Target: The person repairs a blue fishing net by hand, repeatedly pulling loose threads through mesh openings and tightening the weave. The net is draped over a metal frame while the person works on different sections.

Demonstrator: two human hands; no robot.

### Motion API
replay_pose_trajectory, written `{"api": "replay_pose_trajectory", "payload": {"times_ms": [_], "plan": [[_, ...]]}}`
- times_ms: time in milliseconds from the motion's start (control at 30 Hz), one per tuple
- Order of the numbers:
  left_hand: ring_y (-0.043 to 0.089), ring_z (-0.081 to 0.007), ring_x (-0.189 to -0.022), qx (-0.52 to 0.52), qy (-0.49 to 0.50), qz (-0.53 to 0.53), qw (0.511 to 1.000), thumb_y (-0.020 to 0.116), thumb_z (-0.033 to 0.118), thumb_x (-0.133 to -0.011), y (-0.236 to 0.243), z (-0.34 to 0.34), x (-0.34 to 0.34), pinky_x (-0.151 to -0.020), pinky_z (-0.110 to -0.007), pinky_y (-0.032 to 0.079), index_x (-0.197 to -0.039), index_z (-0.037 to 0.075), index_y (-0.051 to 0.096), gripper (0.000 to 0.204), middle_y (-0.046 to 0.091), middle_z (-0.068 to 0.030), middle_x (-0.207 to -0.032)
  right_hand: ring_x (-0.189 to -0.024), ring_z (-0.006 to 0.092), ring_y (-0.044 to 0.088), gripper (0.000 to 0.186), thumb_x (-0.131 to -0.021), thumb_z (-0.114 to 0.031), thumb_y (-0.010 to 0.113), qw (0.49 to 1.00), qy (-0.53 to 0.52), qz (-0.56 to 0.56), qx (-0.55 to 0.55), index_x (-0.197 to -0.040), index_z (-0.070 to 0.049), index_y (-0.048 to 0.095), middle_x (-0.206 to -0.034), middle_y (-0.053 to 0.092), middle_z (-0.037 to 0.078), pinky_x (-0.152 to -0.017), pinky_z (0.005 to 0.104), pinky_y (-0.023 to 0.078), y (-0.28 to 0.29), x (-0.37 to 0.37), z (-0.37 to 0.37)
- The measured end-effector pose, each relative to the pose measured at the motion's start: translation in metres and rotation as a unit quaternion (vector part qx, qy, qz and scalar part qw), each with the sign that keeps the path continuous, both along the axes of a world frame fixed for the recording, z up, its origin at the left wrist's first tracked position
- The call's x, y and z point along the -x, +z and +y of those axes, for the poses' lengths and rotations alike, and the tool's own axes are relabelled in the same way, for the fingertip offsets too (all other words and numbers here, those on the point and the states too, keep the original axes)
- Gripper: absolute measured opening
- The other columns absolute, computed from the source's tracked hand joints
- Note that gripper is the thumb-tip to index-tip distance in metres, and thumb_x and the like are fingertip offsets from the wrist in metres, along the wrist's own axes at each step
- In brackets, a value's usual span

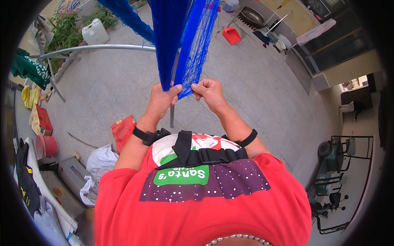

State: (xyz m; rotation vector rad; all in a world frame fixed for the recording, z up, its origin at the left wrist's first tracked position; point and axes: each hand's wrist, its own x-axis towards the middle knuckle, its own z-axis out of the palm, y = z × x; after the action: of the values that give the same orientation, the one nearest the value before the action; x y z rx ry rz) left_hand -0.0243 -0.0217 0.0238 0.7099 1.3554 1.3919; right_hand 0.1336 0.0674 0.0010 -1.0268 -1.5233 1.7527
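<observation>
Left hand (161, 98) and right hand (211, 93), side by side, each grip pinching blue netting (169, 43) at its near end, long axis extending forward.

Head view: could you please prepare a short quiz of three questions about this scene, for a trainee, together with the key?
1. What do the left hand and the right hand both hold?
2. True or false: in the picture, the red dustpan lies to the right of the white plastic jug.
3. Choose: the two hands are a) clasped together, b) apart, c) crossed.

Key: 1. Blue mesh netting. 2. True. 3. b.
</observation>
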Motion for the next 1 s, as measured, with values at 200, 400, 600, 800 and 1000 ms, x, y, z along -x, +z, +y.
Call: {"api": "replay_pose_trajectory", "payload": {"times_ms": [200,400,600,800,1000], "plan": [[0.037,-0.0047,-0.042,-0.016,-0.004,-0.024,1.0,0.061,0.015,-0.087,-0.007,0.004,-0.002,-0.04,-0.02,0.024,-0.072,0.009,0.052,0.019,0.045,0.0026,-0.05,-0.051,0.0099,0.049,0.019,-0.084,-0.008,0.061,1.0,0.005,-0.024,-0.014,-0.066,-0.002,0.057,-0.062,0.058,0.006,-0.049,0.0247,0.038,-0.002,-0.016,-0.002],[0.038,-0.005,-0.042,-0.02,0.046,-0.034,0.998,0.059,0.015,-0.089,-0.011,0.003,-0.006,-0.04,-0.021,0.024,-0.078,0.008,0.052,0.015,0.046,0.0025,-0.053,-0.052,0.0095,0.049,0.02,-0.084,-0.01,0.061,1.0,0.018,-0.022,-0.006,-0.067,-0.001,0.058,-0.064,0.059,0.006,-0.049,0.0251,0.038,-0.004,-0.029,-0.012],[0.041,-0.0061,-0.043,-0.027,0.047,-0.005,0.999,0.059,0.012,-0.088,-0.012,0.0,-0.004,-0.041,-0.022,0.028,-0.082,0.005,0.055,0.01,0.047,0.0022,-0.054,-0.052,0.0112,0.052,0.02,-0.084,-0.016,0.062,0.998,0.004,0.006,0.062,-0.07,-0.002,0.059,-0.067,0.06,0.006,-0.05,0.0254,0.043,-0.007,-0.041,-0.012],[0.039,-0.0044,-0.044,-0.028,0.03,0.005,0.999,0.06,0.012,-0.087,-0.009,-0.002,-0.003,-0.041,-0.021,0.026,-0.08,0.005,0.056,0.011,0.047,0.0037,-0.055,-0.075,0.0181,0.06,0.041,-0.083,-0.034,0.064,0.99,0.054,-0.025,0.127,-0.1,0.003,0.062,-0.093,0.062,0.013,-0.063,0.032,0.05,0.006,-0.025,0.0],[0.039,-0.004,-0.044,-0.004,0.006,0.023,1.0,0.062,0.012,-0.085,0.001,-0.002,-0.006,-0.042,-0.021,0.026,-0.077,0.006,0.056,0.012,0.048,0.0035,-0.054,-0.08,0.018,0.061,0.035,-0.082,-0.028,0.067,0.98,0.108,0.07,0.153,-0.099,0.002,0.062,-0.095,0.063,0.011,-0.068,0.0343,0.05,0.018,0.019,0.012]]}}
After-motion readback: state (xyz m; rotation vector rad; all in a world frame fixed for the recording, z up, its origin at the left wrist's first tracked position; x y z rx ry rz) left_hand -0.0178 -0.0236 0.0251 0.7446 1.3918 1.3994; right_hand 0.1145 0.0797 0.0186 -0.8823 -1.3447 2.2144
